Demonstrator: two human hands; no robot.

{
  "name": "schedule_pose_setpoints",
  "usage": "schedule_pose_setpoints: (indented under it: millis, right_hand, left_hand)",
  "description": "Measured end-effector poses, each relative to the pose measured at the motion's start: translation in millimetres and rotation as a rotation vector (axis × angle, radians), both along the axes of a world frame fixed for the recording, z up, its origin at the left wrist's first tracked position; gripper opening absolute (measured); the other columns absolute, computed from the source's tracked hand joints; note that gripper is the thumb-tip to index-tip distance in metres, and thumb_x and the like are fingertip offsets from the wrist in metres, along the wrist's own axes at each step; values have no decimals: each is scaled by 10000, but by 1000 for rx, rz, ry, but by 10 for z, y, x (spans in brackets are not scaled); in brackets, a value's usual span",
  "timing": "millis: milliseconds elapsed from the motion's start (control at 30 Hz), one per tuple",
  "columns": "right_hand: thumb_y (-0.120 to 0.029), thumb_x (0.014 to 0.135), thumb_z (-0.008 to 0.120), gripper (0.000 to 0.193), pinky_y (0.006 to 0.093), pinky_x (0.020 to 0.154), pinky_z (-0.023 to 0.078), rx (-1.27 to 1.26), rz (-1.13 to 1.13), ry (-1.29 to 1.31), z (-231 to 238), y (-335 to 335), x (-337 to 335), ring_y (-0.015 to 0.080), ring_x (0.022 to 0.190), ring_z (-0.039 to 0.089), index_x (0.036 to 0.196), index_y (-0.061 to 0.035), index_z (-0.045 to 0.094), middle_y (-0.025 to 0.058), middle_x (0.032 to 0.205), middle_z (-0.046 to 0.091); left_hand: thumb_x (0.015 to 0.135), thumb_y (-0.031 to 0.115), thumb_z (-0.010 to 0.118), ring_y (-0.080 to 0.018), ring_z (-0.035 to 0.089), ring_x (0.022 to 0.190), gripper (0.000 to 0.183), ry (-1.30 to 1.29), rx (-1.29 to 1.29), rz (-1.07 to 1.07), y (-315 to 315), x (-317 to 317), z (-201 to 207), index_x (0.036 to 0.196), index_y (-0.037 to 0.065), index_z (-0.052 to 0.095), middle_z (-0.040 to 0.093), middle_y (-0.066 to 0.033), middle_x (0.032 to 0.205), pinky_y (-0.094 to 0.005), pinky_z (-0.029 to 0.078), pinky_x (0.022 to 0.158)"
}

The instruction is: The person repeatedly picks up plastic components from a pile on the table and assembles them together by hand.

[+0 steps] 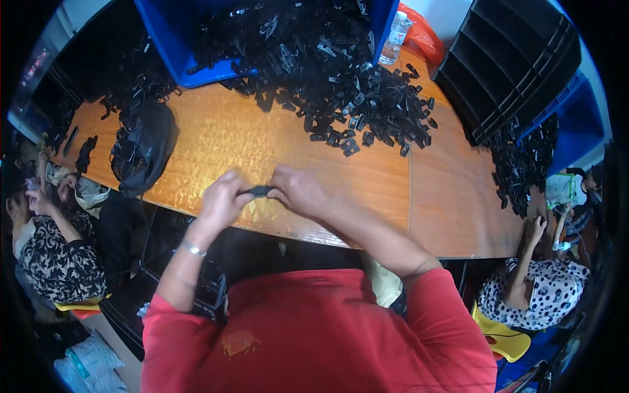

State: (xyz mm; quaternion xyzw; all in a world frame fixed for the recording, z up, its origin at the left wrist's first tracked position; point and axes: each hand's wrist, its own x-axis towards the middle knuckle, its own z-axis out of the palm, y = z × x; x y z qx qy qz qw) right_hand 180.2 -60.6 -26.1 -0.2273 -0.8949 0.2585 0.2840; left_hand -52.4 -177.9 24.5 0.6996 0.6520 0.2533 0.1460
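Above the near edge of the wooden table (pixel 216 141), both my hands meet on one small black plastic piece (pixel 260 191). My left hand (pixel 225 196) pinches its left end, with fingers curled. At the other end, my right hand (pixel 296 188) has closed fingers gripping it. Motion blurs the fingers somewhat, and they cover much of the piece, so its exact kind does not show. Beyond my hands lies a large heap of small black plastic parts (pixel 373 105), some with shiny metallic bits, spilling from a tipped blue bin (pixel 160 46).
A black bag (pixel 145 147) sits left on the table. A clear bottle (pixel 394 39) and a red plastic bag (pixel 422 33) are at the back. Black stacked trays (pixel 511 59) stand right, near another black pile (pixel 521 167). Other people sit at left (pixel 62 259) and right (pixel 537 291).
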Motion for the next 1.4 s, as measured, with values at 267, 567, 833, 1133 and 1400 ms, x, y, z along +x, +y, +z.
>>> schedule_pose_setpoints:
  millis: [267, 567, 833, 1133, 1400]
  right_hand:
    - [-118, 982, 748, 86, 501, 717, 619, 262, -399, -123, 245, 710, 455, 402, 846, 757, 1040, -75, 794, 128, 1090, 722]
    - [-73, 928, 685, 110, 518, 770, 635, 280, -335, -407, 259, 978, 469, 433, 908, 776, 963, -14, 771, 255, 1089, 716]
    - [-186, 872, 914, 224, 498, 811, 601, -69, -216, -134, 292, 621, 714, 418, 913, 760, 914, -11, 781, 198, 1029, 769]
    - [-99, 915, 923, 264, 363, 666, 575, -647, -223, 156, 95, 255, 522, 205, 729, 711, 1052, 0, 721, 100, 880, 723]
    - [-50, 903, 901, 228, 357, 721, 589, -122, -365, 355, -22, 71, 657, 220, 837, 734, 1062, 5, 747, 119, 1019, 729]
  left_hand:
    - [919, 62, 830, -325, 770, 961, 236, 15, -201, 98, -239, -826, 591, 1155, 68, 819, 778, -145, 1045, -432, 596, 865]
    - [996, 102, 708, -369, 694, 1169, 279, 256, 222, -206, 1716, 581, 129, 1265, 119, 779, 710, -136, 1183, -479, 587, 957]
    - [993, 142, 636, -316, 610, 1263, 260, 505, 245, -354, 2120, 719, 71, 1208, 103, 777, 650, -119, 1193, -447, 530, 1015]
    - [933, 143, 749, -328, 655, 1193, 150, 457, 288, -449, 1770, 552, 85, 1040, 51, 696, 708, -124, 1152, -473, 522, 965]
    - [908, 109, 859, -379, 700, 1066, 242, 154, 249, -253, 1103, 446, -123, 1095, 51, 717, 722, -143, 1054, -485, 569, 886]
